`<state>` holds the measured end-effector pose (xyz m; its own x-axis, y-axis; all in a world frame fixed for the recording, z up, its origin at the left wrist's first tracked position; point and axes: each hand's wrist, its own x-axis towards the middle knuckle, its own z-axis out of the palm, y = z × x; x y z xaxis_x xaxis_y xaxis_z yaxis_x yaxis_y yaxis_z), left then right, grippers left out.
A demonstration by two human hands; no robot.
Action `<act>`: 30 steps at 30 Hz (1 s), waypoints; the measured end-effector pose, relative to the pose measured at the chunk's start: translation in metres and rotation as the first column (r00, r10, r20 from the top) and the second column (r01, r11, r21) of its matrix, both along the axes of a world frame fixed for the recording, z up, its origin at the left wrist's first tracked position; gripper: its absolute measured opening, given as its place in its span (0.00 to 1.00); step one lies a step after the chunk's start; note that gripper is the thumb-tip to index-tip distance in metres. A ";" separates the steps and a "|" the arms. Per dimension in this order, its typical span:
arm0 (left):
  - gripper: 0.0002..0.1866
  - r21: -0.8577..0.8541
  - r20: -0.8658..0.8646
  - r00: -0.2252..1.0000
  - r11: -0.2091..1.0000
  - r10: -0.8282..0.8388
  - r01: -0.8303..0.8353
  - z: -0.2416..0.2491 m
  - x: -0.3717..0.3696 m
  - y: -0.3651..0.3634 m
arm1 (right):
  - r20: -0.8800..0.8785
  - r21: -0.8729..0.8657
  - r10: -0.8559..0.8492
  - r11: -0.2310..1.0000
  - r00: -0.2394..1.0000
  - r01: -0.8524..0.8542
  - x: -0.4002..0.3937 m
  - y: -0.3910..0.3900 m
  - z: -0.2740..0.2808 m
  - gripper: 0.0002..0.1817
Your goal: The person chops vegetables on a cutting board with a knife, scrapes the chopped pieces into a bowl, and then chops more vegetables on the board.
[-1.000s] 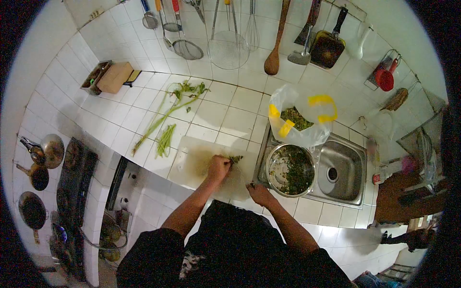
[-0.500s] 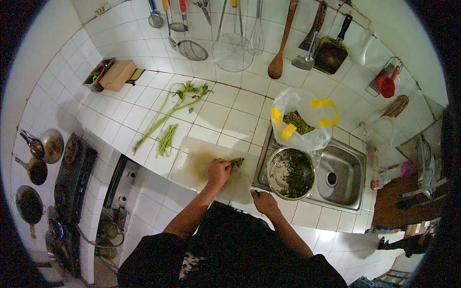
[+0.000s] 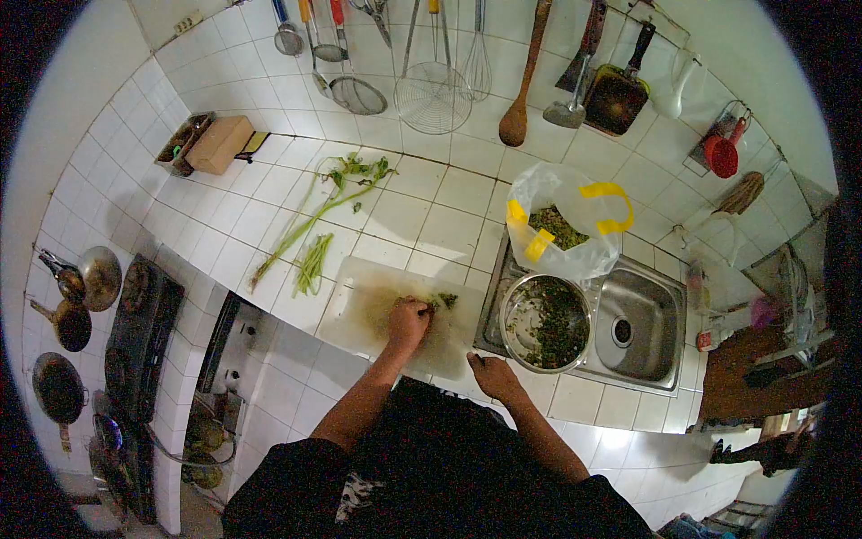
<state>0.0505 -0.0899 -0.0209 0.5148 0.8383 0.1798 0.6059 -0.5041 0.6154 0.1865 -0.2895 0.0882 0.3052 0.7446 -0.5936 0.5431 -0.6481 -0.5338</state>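
My left hand (image 3: 409, 323) rests on the white cutting board (image 3: 355, 301), its fingers curled together; what they hold is hidden. Just beyond its fingertips lies a small pile of chopped greens (image 3: 445, 299). At the board's right edge, my right hand (image 3: 492, 375) is closed around something dark that I cannot make out. A steel bowl (image 3: 588, 328) with chopped greens inside stands to the right, partly over the sink. Cut green stems (image 3: 312, 265) lie left of the board, beside long leafy stalks (image 3: 314, 216).
A plastic bag (image 3: 584, 260) with chopped greens stands behind the bowl. The sink (image 3: 660, 359) is at the right. A brown box (image 3: 220, 145) sits at the back left, and a stove (image 3: 135, 350) at the far left. Utensils hang on the wall, including a wooden spoon (image 3: 513, 124).
My left hand's fingers have drawn slightly back from the chopped greens, which now lie apart from them. My right hand has barely moved.
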 end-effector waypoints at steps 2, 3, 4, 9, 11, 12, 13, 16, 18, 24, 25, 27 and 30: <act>0.08 -0.034 0.025 1.000 0.999 0.017 -0.016 0.006 0.000 -0.003 | -0.001 0.020 -0.001 1.000 1.000 0.001 0.000 0.000 -0.013 0.44; 0.08 -0.069 0.049 0.998 0.997 0.035 -0.032 0.005 0.000 -0.004 | 0.016 0.021 0.001 1.000 1.000 -0.001 0.000 0.002 -0.014 0.44; 0.08 -0.069 0.048 0.998 0.997 0.037 -0.034 0.002 0.000 -0.002 | 0.033 0.022 0.004 1.000 0.999 -0.005 -0.001 0.003 -0.015 0.43; 0.09 0.122 0.062 0.997 0.992 -0.041 0.033 -0.013 0.002 0.001 | 0.003 0.051 0.091 0.995 0.996 -0.091 -0.005 0.023 -0.022 0.41; 0.09 0.069 0.048 0.998 0.997 -0.034 0.031 -0.002 0.002 0.002 | 0.059 0.121 0.102 0.987 0.993 -0.109 -0.001 0.025 -0.032 0.41; 0.09 0.017 0.027 0.999 0.999 -0.028 0.028 0.003 0.000 0.003 | 0.040 0.107 0.073 0.991 0.997 -0.076 0.000 0.022 -0.032 0.40; 0.09 0.026 0.025 0.999 0.999 -0.027 0.027 -0.008 -0.003 0.006 | 0.022 0.099 0.042 0.994 0.999 -0.044 0.000 0.021 -0.030 0.40; 0.08 0.102 0.097 0.995 0.995 -0.032 0.022 -0.017 0.000 0.011 | 0.049 0.001 0.061 0.998 0.997 -0.061 0.006 0.009 -0.010 0.37; 0.07 0.051 -0.003 1.000 0.999 -0.007 0.007 -0.007 -0.002 0.002 | 0.085 -0.105 0.117 0.989 0.989 -0.108 0.008 0.000 -0.010 0.35; 0.07 0.215 0.032 0.999 0.976 -0.027 0.019 0.005 -0.006 -0.010 | 0.101 -0.029 0.047 0.999 0.994 -0.044 0.002 -0.001 -0.010 0.41; 0.07 0.221 0.027 0.999 0.975 -0.029 0.022 0.012 -0.008 -0.011 | 0.095 -0.024 0.041 0.999 0.995 -0.039 0.001 0.000 -0.013 0.41; 0.07 0.198 -0.011 1.000 0.980 0.010 -0.008 0.018 -0.010 -0.013 | 0.083 -0.019 0.032 0.999 0.996 -0.031 -0.002 0.002 -0.011 0.41; 0.08 -0.048 -0.039 0.998 0.997 0.050 -0.052 0.003 -0.009 -0.007 | 0.050 -0.050 0.059 0.997 0.997 -0.056 -0.006 -0.001 -0.002 0.41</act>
<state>0.0417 -0.0967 -0.0181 0.4767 0.8709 0.1194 0.6532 -0.4418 0.6149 0.1808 -0.2900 0.0866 0.2936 0.7324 -0.6143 0.6059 -0.6396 -0.4730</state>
